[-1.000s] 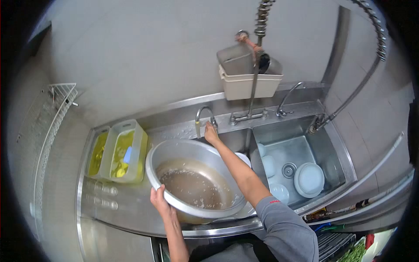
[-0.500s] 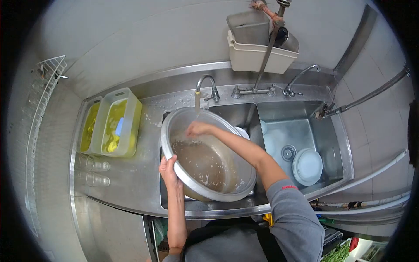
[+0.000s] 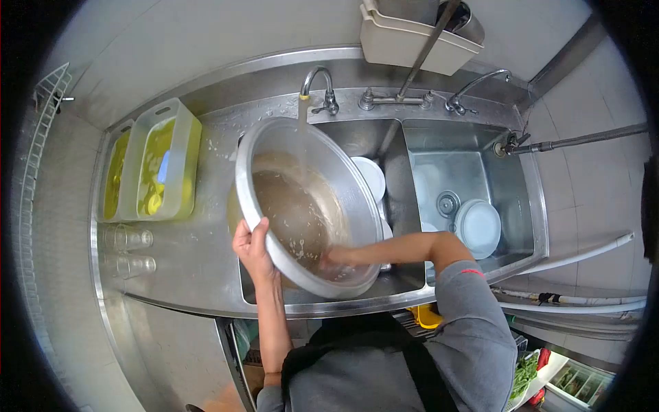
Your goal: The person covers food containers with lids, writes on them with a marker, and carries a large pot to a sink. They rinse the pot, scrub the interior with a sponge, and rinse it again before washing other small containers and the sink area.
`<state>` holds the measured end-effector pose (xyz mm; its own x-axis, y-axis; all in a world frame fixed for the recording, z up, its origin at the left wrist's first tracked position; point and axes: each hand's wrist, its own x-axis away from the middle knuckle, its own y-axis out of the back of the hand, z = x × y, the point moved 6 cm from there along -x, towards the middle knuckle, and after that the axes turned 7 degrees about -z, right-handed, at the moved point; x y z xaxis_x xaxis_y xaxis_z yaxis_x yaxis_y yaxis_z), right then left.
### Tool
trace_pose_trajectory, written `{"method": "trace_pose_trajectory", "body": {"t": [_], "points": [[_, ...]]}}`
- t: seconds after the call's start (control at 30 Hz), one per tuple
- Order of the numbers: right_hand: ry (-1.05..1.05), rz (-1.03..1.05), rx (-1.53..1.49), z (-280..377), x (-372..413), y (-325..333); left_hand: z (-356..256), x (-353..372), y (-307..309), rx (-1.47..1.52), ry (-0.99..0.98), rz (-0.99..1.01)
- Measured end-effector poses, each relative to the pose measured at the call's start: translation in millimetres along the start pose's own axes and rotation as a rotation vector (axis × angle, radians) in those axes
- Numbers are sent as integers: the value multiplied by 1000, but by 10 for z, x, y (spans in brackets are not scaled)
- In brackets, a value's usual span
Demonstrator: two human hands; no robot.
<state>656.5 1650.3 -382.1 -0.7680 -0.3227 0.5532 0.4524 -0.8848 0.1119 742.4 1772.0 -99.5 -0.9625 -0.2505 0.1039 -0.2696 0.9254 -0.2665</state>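
Observation:
A large grey metal basin (image 3: pixel 257 206) leans over the left sink, its mouth tilted toward me. Brownish, cloudy water with white bits like rice grains lies inside it. My left hand (image 3: pixel 252 250) grips the rim at the near left, thumb over the edge. Down inside the basin, at the near right wall, is my right hand (image 3: pixel 336 257), blurred by motion and its fingertips hidden at the water. From the left faucet (image 3: pixel 317 86) a stream of water runs into the basin.
White plates (image 3: pixel 371 177) show in the left sink behind the basin. More white dishes (image 3: pixel 478 229) lie in the right sink (image 3: pixel 446 172). On the left counter stand plastic tubs of yellow liquid (image 3: pixel 185 158) and clear glasses (image 3: pixel 134 238). A cream bin (image 3: pixel 412 44) hangs above.
My right hand has moved from the basin's upper middle, near the water stream, down to its near right side. The basin tilts differently, and the camera view has shifted.

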Motion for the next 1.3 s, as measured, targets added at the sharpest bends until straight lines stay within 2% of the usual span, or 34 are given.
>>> {"method": "trace_pose_trajectory", "body": {"t": [0.1, 0.2, 0.23, 0.27, 0.33, 0.37, 0.4, 0.43, 0.47, 0.53, 0.57, 0.6, 0.63, 0.7, 0.77, 0.87, 1.0, 1.07, 1.1, 1.17, 1.2, 1.23, 1.27, 1.3], "points": [[-45, 76, -237, 582, -293, -446, 81, 15, -29, 12, 18, -8], [171, -85, -301, 1565, -1000, 32, 115, 120, 10, -3, 40, 11], [252, -148, -296, 1916, -1008, 279, 74, 168, 15, -18, 32, 13], [349, -181, -252, 2397, -681, 561, 28, 202, 21, -31, 20, 13], [547, -560, 209, 2064, -1097, 984, -65, 216, 68, -24, 1, 2], [579, -578, 460, 1521, -1480, 1101, -109, 220, 104, -20, -8, -6], [584, -502, 493, 1155, -1449, 1190, -148, 218, 119, 1, -17, -9], [457, -538, 582, 580, -1577, 1248, -175, 199, 119, 7, -15, -22], [211, -439, 559, 246, -1470, 1216, -195, 174, 107, 12, -9, -36], [124, -485, 239, -407, -1363, 899, -165, 124, 122, -7, -8, -43], [443, -314, 790, -762, -1607, 500, -89, 82, 106, -20, -19, -37], [626, -67, 936, -579, -1248, 148, -45, 77, 71, -26, -24, -33], [626, 93, 867, -342, -960, -152, -7, 66, 58, -51, -45, -18], [124, 174, 99, 102, -546, -473, 62, 57, 36, -105, -84, 10], [49, 181, -229, 553, -335, -586, 114, 88, 41, -131, -87, 18], [162, 192, -367, 1031, -76, -500, 140, 92, 70, -162, -105, 36], [298, 312, -337, 1112, 652, -372, 37, 66, 118, -174, -126, 48], [327, 466, -196, 950, 1006, -339, -14, 61, 149, -160, -116, 38], [312, 560, 2, 787, 1058, -337, -29, 64, 172, -144, -101, 31], [546, 776, 1093, -235, 369, -22, -49, 83, 186, -117, -62, 19], [317, 791, 1174, 183, 262, 336, -61, 87, 168, -107, -43, 15], [339, 271, 901, -345, -538, 698, -74, 85, 150, -99, -25, 13], [389, 15, 571, 566, -474, 1055, -68, 77, 133, -66, -8, 15], [206, -178, 207, 767, -754, 1373, -38, 72, 118, -32, 10, 18]]}}
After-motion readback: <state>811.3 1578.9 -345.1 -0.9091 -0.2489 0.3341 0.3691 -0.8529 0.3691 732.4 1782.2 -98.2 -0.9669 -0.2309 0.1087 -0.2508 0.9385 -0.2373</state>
